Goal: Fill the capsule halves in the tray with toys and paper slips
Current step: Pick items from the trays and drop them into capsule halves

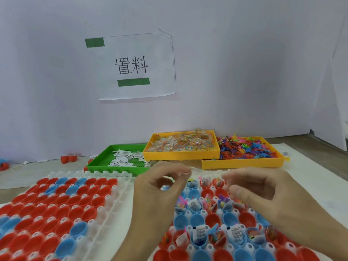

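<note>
Head view: both hands hover over the right tray [190, 247] of capsule halves [196, 219], left hand [160, 189] and right hand [258, 191] curled, fingertips pinched; can't tell what either grip holds.

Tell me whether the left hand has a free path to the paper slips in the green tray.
Probably yes: the left hand hovers just short of the green tray, and nothing stands between it and the paper slips.
</note>
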Tool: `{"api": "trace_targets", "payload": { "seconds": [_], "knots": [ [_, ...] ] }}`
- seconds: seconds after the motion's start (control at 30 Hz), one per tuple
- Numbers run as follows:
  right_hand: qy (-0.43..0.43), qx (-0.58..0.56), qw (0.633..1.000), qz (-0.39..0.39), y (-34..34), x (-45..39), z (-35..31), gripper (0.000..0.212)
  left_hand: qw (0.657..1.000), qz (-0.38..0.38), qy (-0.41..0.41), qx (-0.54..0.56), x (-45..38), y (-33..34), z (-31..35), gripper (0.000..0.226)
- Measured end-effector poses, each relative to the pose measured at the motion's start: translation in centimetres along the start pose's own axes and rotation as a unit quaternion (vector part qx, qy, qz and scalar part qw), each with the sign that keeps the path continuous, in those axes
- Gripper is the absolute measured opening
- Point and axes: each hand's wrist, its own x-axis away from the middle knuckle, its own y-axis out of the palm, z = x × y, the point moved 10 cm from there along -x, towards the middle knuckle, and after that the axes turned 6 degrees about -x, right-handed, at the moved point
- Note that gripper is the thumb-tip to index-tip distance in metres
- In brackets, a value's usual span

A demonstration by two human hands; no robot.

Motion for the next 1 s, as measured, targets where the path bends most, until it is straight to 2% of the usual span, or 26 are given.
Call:
{"api": "trace_targets", "payload": {
  "seconds": [0.07,0.2,0.43,0.53,0.77,1.0],
  "knots": [
    [0.005,0.003,1.0,-0.007,1.0,0.3,0.0,0.042,0.999,-0.029,0.034,0.004,0.7,1.1,1.0,0.032],
    [0.023,-0.039,0.999,-0.012,1.9,0.3,0.5,0.039,0.995,-0.057,0.074,-0.023,2.0,2.3,1.7,0.022],
    [0.061,-0.094,0.994,-0.017,2.1,0.5,1.0,0.026,0.993,-0.058,0.09,-0.047,3.0,2.3,1.8,0.027],
    [0.074,-0.095,0.993,-0.014,2.1,0.5,1.3,0.027,0.992,-0.057,0.098,-0.052,2.9,2.3,2.0,0.027],
    [0.081,-0.078,0.994,0.002,2.0,0.6,1.5,0.021,0.993,-0.068,0.076,-0.053,3.0,2.4,1.4,0.033],
    [0.068,-0.046,0.997,0.012,2.2,0.8,1.2,0.021,0.995,-0.073,0.042,-0.06,3.2,2.5,1.2,0.018]
  ]
}}
